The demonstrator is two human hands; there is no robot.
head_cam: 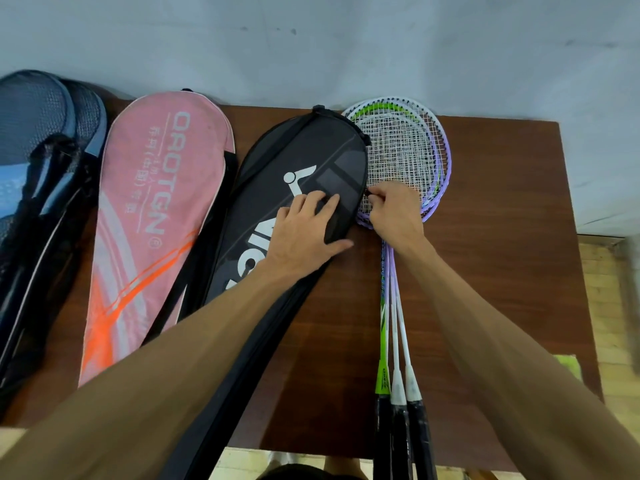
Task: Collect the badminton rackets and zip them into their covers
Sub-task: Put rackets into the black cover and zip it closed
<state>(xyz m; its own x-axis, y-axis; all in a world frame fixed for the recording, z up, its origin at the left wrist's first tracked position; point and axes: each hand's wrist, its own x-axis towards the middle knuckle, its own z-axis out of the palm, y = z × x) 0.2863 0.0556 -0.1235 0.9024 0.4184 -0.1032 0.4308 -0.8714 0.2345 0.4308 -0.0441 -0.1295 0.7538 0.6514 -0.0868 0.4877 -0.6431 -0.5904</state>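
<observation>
A black racket cover (298, 161) with a white logo lies in the middle of the brown table (502, 209). My left hand (304, 230) presses flat on the cover's lower right part, fingers spread. My right hand (394, 213) pinches the small black zipper pull (367, 192) at the cover's right edge. Three stacked rackets (405, 147), with purple, white and green frames, lie just right of the cover, their black handles (401, 434) reaching the near table edge. My right hand rests over their lower strings.
A pink and orange cover (156, 216) lies left of the black one. A dark blue and black mesh cover (41, 188) sits at the far left. A pale wall (346, 46) stands behind the table. The table's right edge drops to a tiled floor (609, 306).
</observation>
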